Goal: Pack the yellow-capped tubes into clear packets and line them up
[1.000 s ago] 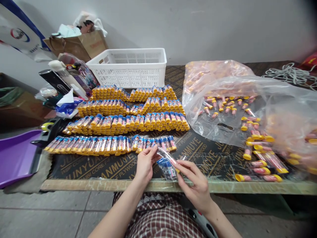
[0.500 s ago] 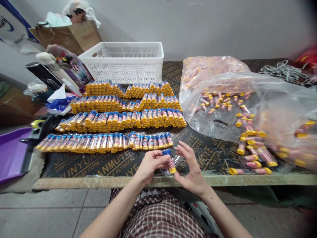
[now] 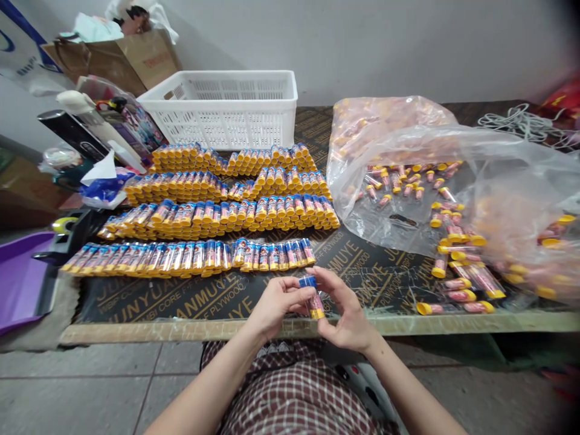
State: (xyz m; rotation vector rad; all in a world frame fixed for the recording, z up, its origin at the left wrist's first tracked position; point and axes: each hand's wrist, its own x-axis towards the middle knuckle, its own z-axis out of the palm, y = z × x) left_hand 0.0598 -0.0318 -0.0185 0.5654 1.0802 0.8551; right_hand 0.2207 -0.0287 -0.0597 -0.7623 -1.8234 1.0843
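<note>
Near the table's front edge, my left hand [image 3: 276, 305] pinches a small clear tube [image 3: 316, 303] with a blue top, pink contents and a yellow base. My right hand [image 3: 347, 311] curves around the tube's right side, its fingertips near the blue top and its thumb by the yellow base. Just beyond my hands lies the front row of similar tubes [image 3: 181, 258]. Stacked rows of tubes [image 3: 217, 217] stand behind it. Loose tubes with yellow ends and no blue top visible [image 3: 462, 295] lie to the right.
A white plastic basket [image 3: 226, 124] stands at the back. Clear plastic bags [image 3: 403, 136] holding many tubes spread over the right side. Bottles [image 3: 86, 130], a paper bag [image 3: 149, 60] and a purple dustpan [image 3: 22, 284] are at the left. A coiled cord [image 3: 521, 124] lies at back right.
The fingers of my right hand have moved left and closed in around the tube's top. My left hand still holds the tube, now slightly more upright. The view has shifted slightly.
</note>
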